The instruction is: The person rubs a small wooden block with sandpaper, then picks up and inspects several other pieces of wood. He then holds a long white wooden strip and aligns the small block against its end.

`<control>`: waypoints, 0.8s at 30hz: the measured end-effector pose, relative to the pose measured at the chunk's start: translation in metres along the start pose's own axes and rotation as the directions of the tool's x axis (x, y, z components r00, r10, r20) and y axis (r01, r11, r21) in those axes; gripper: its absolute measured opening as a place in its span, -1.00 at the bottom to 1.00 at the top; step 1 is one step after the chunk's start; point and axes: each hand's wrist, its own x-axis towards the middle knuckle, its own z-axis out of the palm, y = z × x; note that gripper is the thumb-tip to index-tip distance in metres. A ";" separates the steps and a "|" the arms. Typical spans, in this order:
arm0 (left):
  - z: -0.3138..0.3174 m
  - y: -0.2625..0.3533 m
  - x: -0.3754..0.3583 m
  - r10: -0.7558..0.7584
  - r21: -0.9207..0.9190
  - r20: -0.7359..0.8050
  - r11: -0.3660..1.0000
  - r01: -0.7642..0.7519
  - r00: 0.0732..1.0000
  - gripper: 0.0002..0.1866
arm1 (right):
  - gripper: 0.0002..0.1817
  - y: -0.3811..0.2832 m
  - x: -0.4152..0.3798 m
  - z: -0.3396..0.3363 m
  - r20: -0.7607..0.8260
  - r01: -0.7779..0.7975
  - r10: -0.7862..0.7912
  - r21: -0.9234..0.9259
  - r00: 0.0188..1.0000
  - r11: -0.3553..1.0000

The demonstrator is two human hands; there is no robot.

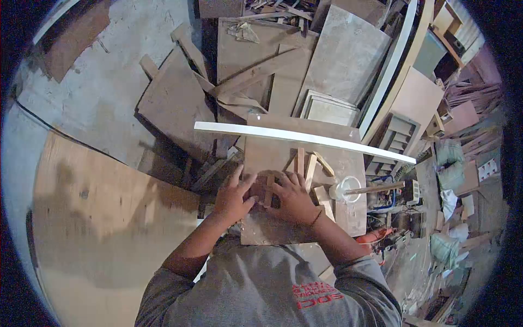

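Note:
A small wooden block [269,191] lies on the brown work board [283,235] between my two hands. My right hand [292,199] rests beside it, fingers spread, with the fingertips at its right side. To its left, my left hand [235,197] has its fingers apart and holds nothing. Several short wood strips [310,171] lie just beyond my right hand. A round white container [351,185] with a wooden stick [381,187] across it stands at the board's right side.
A long white strip [305,139] crosses the board's far part. A large plywood sheet [109,218] fills the lower left. Panels and scrap boards [177,103] lie beyond. Tools and a red object [375,236] are at the right.

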 end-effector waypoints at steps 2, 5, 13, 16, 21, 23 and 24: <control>0.008 -0.007 -0.002 -0.029 -0.043 -0.052 0.999 0.027 0.998 -0.30 | -0.37 0.002 0.002 -0.002 0.007 0.021 -0.021 0.015 1.000 1.000; 0.017 -0.010 -0.007 -0.024 -0.064 -0.107 0.998 0.017 0.994 -0.31 | -0.40 0.002 0.003 -0.007 0.012 0.043 -0.044 0.037 0.999 0.998; 0.033 0.001 -0.007 0.036 -0.105 -0.283 0.992 -0.068 0.958 -0.64 | -0.44 0.006 0.001 0.005 -0.022 0.078 -0.078 0.019 0.997 0.997; 0.031 0.002 -0.007 -0.086 -0.262 -0.209 0.965 0.029 0.974 -0.70 | -0.44 0.001 0.001 0.001 -0.015 0.106 -0.106 0.002 0.994 0.994; 0.033 -0.018 -0.017 -0.314 -0.488 -0.251 0.858 0.161 0.916 -0.74 | -0.42 -0.014 0.001 0.028 -0.059 0.144 -0.146 -0.043 0.988 0.989; 0.027 -0.026 -0.025 -0.277 -0.424 -0.277 0.895 0.142 0.920 -0.73 | -0.40 -0.021 0.001 0.031 -0.054 0.140 -0.143 -0.063 0.988 0.988; 0.026 -0.033 -0.027 -0.271 -0.377 -0.267 0.913 0.159 0.925 -0.73 | -0.39 -0.025 0.001 0.030 -0.053 0.129 -0.132 -0.052 0.990 0.990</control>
